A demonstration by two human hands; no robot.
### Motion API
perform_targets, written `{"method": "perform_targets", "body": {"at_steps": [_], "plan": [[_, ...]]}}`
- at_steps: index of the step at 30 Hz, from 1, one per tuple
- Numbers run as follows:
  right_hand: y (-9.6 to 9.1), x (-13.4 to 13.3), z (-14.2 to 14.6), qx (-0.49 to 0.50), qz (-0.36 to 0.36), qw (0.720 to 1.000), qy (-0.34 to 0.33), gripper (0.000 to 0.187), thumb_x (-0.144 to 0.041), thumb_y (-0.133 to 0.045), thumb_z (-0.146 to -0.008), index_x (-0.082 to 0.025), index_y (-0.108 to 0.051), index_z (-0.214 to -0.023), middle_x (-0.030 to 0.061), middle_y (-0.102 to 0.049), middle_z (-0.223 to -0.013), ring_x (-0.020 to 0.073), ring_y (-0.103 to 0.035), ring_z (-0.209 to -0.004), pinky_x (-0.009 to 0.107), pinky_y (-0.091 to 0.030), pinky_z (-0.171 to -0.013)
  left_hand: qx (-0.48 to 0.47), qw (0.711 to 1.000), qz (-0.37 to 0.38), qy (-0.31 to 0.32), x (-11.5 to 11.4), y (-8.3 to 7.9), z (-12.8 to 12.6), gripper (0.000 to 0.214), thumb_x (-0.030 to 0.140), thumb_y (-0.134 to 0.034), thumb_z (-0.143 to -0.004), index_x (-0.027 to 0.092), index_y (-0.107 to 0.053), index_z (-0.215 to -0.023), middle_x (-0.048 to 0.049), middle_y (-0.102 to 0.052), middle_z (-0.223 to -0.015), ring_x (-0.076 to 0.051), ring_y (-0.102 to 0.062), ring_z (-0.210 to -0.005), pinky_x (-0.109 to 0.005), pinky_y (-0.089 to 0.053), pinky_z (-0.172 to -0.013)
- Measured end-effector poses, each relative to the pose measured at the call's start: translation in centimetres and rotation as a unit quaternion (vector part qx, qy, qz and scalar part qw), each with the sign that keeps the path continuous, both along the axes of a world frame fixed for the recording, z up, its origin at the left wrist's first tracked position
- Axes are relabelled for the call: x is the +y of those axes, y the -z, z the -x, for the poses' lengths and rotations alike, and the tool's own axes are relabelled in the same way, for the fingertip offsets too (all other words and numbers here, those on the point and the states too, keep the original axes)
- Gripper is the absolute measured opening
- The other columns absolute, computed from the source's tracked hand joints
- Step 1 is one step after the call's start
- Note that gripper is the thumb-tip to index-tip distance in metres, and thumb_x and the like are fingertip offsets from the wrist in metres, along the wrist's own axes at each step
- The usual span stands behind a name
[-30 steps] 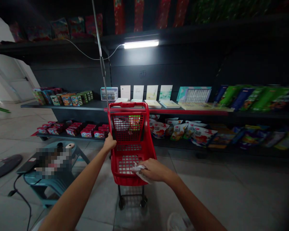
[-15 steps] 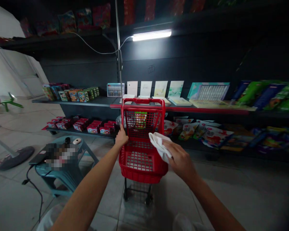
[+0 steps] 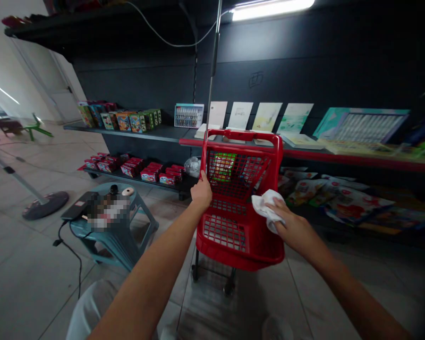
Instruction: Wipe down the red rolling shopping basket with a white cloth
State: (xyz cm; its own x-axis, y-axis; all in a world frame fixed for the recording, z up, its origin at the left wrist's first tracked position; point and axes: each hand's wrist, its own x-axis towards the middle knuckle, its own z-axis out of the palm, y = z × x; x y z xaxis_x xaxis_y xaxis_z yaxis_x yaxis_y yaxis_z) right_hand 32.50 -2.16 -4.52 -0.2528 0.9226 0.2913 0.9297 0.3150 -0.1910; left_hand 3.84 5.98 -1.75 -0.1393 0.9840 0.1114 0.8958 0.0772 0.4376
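Head view: left hand (image 3: 201, 191) has fingers curled around the red shopping cart (image 3: 242, 136) side, center frame; right hand (image 3: 293, 225) has fingers closed on white cloth (image 3: 267, 210) at the cart's right side.

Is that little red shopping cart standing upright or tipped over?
Upright: the red cart stands on its wheels on the tiled floor, with the left hand on its side.

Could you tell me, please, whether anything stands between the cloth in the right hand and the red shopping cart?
Nothing visible does: the white cloth in the right hand appears to rest directly against the side of the red shopping cart, with no object between them.
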Motion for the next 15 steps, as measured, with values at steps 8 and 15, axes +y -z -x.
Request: {"method": "perform_targets", "body": {"at_steps": [8, 15], "plan": [[-1.3, 7.6, -0.5, -0.039, -0.002, 0.998, 0.054, 0.054, -0.015, -0.045, -0.091, -0.008, -0.058, -0.143, 0.0212, -0.037, -0.160, 0.0332, -0.040, -0.147, 0.045, -0.036, -0.120, 0.028, 0.999, 0.012, 0.012, 0.9, -0.1, 0.0, 0.077, 0.010, -0.045, -0.092, 0.012, -0.015, -0.163, -0.0227, -0.067, -0.126, -0.031, -0.068, -0.114, -0.043, -0.053, -0.096], [-3.9, 12.0, 0.1, -0.040, 0.007, 0.994, 0.102, 0.053, -0.015, -0.040, -0.095, 0.000, -0.054, -0.144, 0.0274, -0.027, -0.163, 0.0382, -0.027, -0.152, 0.051, -0.036, -0.115, 0.031, 0.999, 0.004, 0.024, 1.7, 0.0, -0.6, 0.077, 0.011, -0.047, -0.092, 0.011, -0.017, -0.162, -0.0243, -0.066, -0.128, -0.033, -0.068, -0.113, -0.045, -0.053, -0.095]]}}
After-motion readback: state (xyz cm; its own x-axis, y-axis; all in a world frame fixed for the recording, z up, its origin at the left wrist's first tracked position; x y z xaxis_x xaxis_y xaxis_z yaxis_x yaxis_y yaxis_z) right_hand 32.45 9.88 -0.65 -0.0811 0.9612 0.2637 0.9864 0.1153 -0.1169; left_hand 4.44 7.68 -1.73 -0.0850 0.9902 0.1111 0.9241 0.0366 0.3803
